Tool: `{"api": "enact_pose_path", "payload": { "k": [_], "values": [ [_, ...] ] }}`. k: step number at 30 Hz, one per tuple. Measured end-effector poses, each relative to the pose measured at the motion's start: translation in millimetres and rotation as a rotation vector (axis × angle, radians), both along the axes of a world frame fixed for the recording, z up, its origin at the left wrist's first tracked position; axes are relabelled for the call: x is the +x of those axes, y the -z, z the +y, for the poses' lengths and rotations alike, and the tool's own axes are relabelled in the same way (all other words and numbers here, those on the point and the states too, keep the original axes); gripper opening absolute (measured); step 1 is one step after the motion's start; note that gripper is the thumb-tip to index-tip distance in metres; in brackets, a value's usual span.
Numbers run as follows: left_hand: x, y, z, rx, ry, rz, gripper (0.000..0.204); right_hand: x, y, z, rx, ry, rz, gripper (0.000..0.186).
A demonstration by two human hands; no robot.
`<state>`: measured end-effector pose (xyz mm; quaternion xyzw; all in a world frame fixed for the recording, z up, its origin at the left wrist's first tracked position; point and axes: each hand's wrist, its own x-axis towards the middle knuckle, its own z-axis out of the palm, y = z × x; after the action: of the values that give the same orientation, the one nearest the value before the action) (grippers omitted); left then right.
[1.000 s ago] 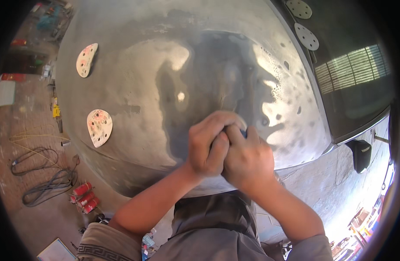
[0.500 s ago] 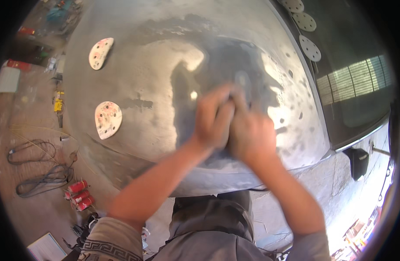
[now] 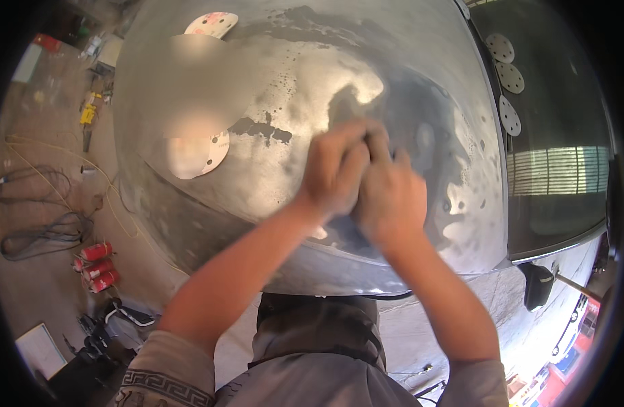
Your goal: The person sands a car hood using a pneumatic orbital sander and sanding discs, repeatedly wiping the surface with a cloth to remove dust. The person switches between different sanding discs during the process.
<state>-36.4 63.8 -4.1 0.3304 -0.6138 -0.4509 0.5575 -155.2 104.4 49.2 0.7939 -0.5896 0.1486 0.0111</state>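
Observation:
My left hand (image 3: 333,168) and my right hand (image 3: 393,200) are pressed together, side by side, on a grey, bare-looking car hood (image 3: 285,190). The fingers of both are bent and closed. Whatever lies under the palms, if anything, is hidden. Dark and shiny wet-looking patches surround them. Left of my hands, a pale round sanding disc (image 3: 220,154) with holes lies on the hood, partly smeared by a blurred area. Farther off is a second sanding disc (image 3: 213,24), also partly covered by the blur.
At right, several holed sanding discs (image 3: 510,78) line the dark windshield (image 3: 563,129). A black side mirror (image 3: 538,286) juts out below it. On the left floor lie coiled cables (image 3: 44,236), a bundle of red cylinders (image 3: 97,270) and a yellow tool (image 3: 88,113).
The view has turned, so the hood and windshield discs sit differently. Against the hood's patches, my joined hands have moved left, still pressed on the surface.

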Motion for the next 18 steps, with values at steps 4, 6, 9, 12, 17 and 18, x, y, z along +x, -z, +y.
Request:
{"api": "enact_pose_path", "payload": {
  "k": [4, 6, 9, 12, 17, 18],
  "values": [
    [10.4, -5.7, -3.6, 0.068, 0.019, -0.032, 0.036, 7.5, -4.0, 0.8, 0.036, 0.027, -0.028, 0.018],
    [10.6, -15.2, -32.0, 0.066, 0.000, -0.043, 0.034, 8.1, -6.9, -20.4, 0.078, 0.040, -0.007, 0.023],
    [10.8, -13.0, -24.9, 0.088, 0.057, -0.020, 0.034, 7.1, -8.0, -15.0, 0.131, 0.028, 0.007, 0.032],
    [7.1, -4.1, 28.4, -0.002, 0.017, -0.017, 0.031, 3.3, -2.5, 22.6, 0.114, 0.027, 0.014, 0.035],
    [-6.0, -5.4, -50.6, -0.079, -0.031, -0.024, 0.032, -3.9, -0.8, -38.4, 0.044, 0.078, 0.016, 0.037],
    [-2.5, -10.3, -66.9, -0.026, 0.008, -0.019, 0.033, 1.3, -1.6, -43.2, 0.051, 0.097, 0.015, 0.036]
  ]
}}
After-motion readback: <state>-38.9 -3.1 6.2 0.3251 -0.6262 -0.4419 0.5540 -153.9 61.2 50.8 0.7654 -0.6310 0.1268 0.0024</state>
